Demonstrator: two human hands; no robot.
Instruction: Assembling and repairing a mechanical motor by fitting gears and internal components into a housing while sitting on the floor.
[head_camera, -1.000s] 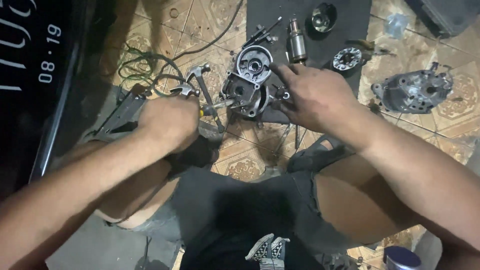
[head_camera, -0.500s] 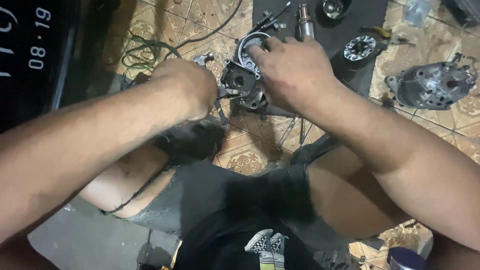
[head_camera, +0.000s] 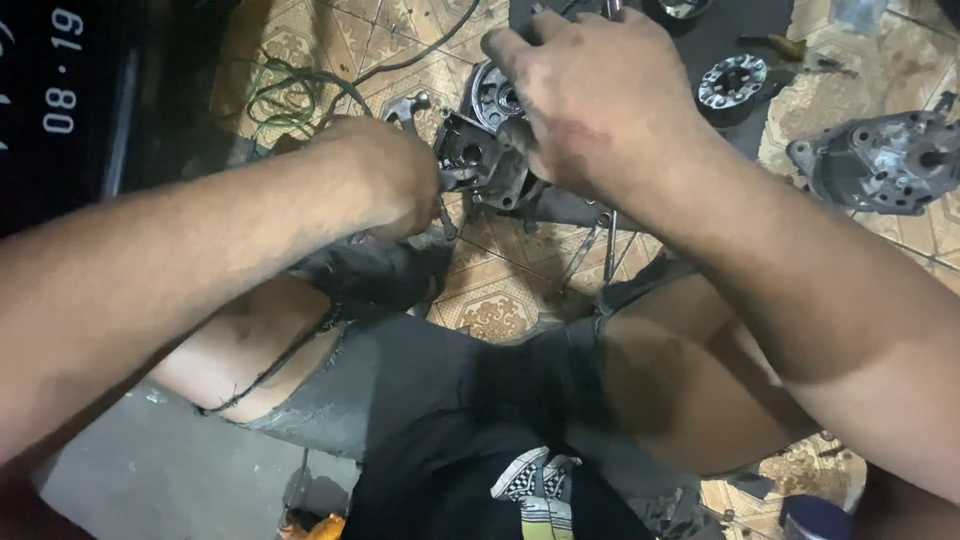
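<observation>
Person is sitting on the patterned tiled floor, knees apart, working between them. The view has come in closer over the last second, both arms now crowding the frame, so the work is continuing on the same part, no let-go. Dark mat is lying at the top with a round toothed metal part on it. Another grey motor housing is sitting well apart, off to the right. Green wire coil is lying at upper left. Small metal casing is being held just above the floor. Right hand is wrapping over its top, fingers closed on it. Left hand is clenched at its left side; whether it is gripping a tool, cannot tell.
</observation>
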